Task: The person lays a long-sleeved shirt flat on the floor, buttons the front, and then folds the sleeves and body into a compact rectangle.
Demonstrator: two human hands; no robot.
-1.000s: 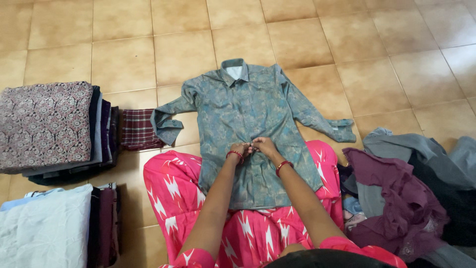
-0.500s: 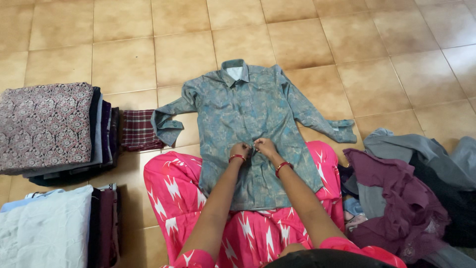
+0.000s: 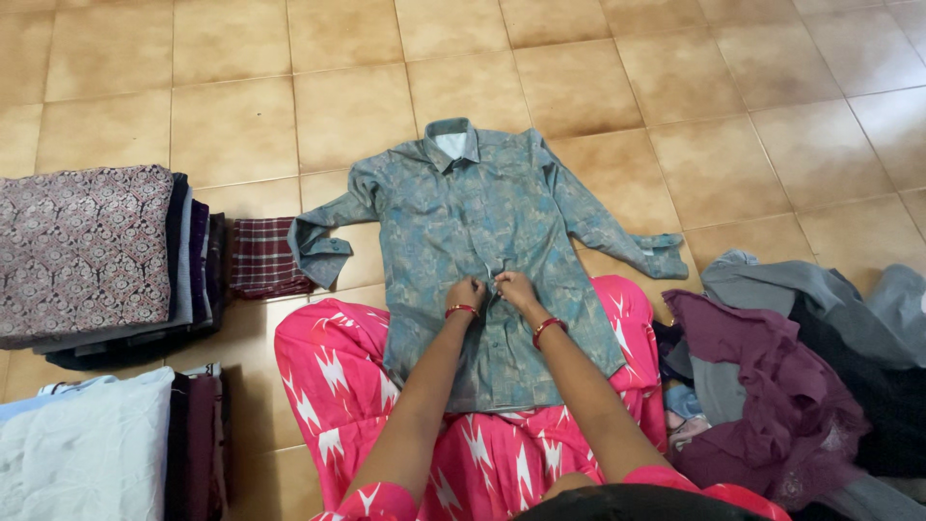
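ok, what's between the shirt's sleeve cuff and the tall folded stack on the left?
A small folded plaid cloth lies between the cuff and the folded stack, on the tile floor, seen in the head view.

The fingertips of the left hand and right hand press together at the front placket of the teal patterned long-sleeved shirt, so what they pinch is too small to tell. The folded pale cloth stack and the heap of grey and maroon garments are cut off by the picture's edges.
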